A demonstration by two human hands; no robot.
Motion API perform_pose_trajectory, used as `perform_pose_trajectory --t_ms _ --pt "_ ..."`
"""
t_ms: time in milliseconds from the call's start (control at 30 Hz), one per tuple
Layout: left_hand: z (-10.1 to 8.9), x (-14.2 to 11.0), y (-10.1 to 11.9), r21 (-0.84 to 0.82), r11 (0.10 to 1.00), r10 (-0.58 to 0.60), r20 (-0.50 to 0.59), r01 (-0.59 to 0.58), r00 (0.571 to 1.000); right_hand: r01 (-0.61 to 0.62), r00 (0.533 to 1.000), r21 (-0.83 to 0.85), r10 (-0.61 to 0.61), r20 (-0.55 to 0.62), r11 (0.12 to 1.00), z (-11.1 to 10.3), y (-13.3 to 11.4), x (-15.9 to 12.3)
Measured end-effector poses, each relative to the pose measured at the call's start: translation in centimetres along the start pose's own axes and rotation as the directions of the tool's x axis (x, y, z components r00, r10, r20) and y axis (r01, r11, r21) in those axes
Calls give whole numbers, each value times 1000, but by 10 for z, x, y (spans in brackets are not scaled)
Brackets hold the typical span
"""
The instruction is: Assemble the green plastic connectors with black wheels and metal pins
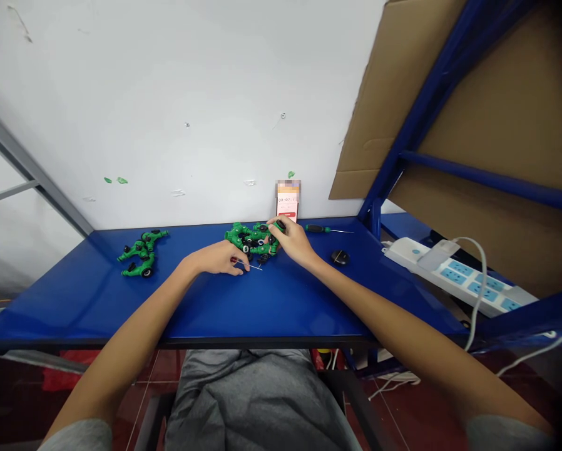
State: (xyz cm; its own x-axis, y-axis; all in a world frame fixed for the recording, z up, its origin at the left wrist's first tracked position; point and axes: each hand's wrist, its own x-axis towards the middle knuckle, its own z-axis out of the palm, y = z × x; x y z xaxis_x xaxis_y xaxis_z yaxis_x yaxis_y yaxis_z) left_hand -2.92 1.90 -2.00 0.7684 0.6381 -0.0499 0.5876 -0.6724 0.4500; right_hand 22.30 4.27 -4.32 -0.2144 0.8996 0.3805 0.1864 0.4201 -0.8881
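Observation:
A green plastic toy [236, 234] with jointed parts and black wheels lies near the back of the blue table, between my hands. My right hand [293, 241] grips its right end, fingers bent over the top. My left hand [218, 258] is at the toy's near left side, fingers curled down around a thin screwdriver [255, 267]. Its metal shaft points right, just in front of the toy; a bit of red shows under my fingers, and the rest of the handle is hidden.
More green toy parts [143, 252] with a black wheel lie at the left. A second screwdriver [318, 229] and a small black round object [340, 257] are at the right. Behind my right hand a phone [287, 203] leans on the wall. A white power strip [454, 275] stands beyond the right edge.

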Motion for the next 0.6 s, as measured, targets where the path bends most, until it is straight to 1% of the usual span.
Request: perform_pose_trajectory --t_ms 133,167,200,233,267,333,367,400,500,600 --pt "1 0 0 -53 999 10 -8 -11 1000 0 1000 -2 0 1 1000 0 -1 0" --pt "2 0 0 -55 998 -2 -38 -1 999 0 1000 3 0 2 1000 0 -1 0" --pt "2 1 -1 -53 998 -24 -96 19 995 0 1000 9 0 1 1000 0 0 1" --pt "3 2 -2 -47 998 -54 -179 46 982 0 1000 15 0 -3 1000 0 1 2" --pt "4 3 -4 -39 996 -85 -274 77 958 -2 1000 22 2 -10 1000 0 2 2" --pt "6 5 -7 -24 991 -130 -437 134 890 -10 1000 52 11 -18 999 -1 4 4" --pt "7 6 -10 -17 988 -142 -482 153 865 -16 1000 79 17 -14 997 -1 5 4" --pt "8 7 -11 -13 986 -148 -505 164 850 -23 1000 109 23 -5 994 -1 6 5" --pt "10 8 -15 -24 983 -166 -530 181 832 -36 999 184 33 22 982 -1 8 6" --pt "8 8 -16 -37 982 -175 -561 186 809 -49 999 192 44 28 980 -1 7 5"
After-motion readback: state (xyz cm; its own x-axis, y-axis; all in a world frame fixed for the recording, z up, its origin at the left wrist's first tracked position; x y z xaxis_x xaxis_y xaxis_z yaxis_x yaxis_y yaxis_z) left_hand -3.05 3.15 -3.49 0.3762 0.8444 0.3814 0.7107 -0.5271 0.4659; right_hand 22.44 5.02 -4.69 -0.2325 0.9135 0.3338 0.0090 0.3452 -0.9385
